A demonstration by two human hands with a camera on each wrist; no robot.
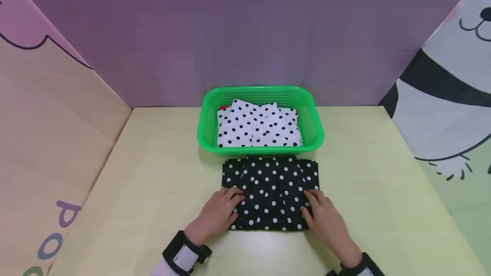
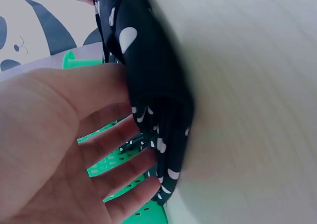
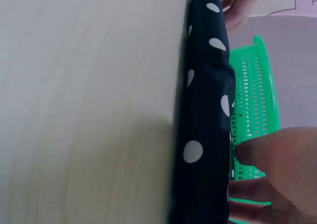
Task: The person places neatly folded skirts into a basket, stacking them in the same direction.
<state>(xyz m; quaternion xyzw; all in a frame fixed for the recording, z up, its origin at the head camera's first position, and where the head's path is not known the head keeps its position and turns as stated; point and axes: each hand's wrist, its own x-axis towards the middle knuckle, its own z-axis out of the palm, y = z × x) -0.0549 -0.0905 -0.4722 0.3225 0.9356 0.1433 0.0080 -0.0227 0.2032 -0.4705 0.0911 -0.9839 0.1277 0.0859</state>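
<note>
A black garment or cloth with white dots (image 1: 268,195) lies folded into a rough rectangle on the table. My left hand (image 1: 219,210) rests on its left side, the fingers spread and touching the fabric. In the left wrist view, the left fingers (image 2: 119,140) lie along the folded layers at the side. My right hand (image 1: 326,220) rests on the right side of the cloth; in the right wrist view its thumb (image 3: 252,152) touches the top, and the fingertips are partly hidden behind the fold.
Just beyond the cloth stands a green plastic basket (image 1: 203,133) with perforated walls. Inside it lies a folded white cloth with black dots (image 1: 257,127), with bits of red showing at its sides. A purple panel (image 1: 245,33) rises behind the table (image 1: 153,173), with printed panels left and right.
</note>
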